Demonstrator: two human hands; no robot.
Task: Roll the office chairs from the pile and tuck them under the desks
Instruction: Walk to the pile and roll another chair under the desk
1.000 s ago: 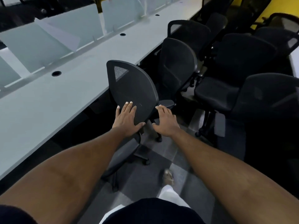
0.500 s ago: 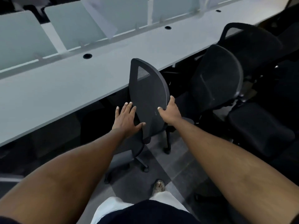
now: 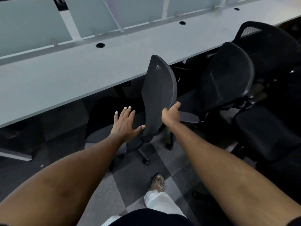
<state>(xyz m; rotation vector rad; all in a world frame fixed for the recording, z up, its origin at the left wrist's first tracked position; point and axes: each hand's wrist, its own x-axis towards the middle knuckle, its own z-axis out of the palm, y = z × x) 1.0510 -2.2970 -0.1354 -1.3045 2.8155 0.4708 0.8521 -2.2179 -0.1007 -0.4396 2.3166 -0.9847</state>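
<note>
The right hand (image 3: pixel 171 114) grasps the edge of the chair (image 3: pixel 158 95) backrest beside the desk (image 3: pixel 81 74); the left hand (image 3: pixel 125 124) is released, fingers spread, thumb touching the backrest.

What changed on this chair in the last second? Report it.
The chair's backrest swivelled, now nearly edge-on. The right hand went from open to gripping its right edge; the left hand slid off its face, open beside it. The desk looks unchanged.

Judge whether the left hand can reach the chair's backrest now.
Probably yes: the left hand is open beside the backrest, thumb near its edge, nothing between; the right hand grips the far edge.
</note>
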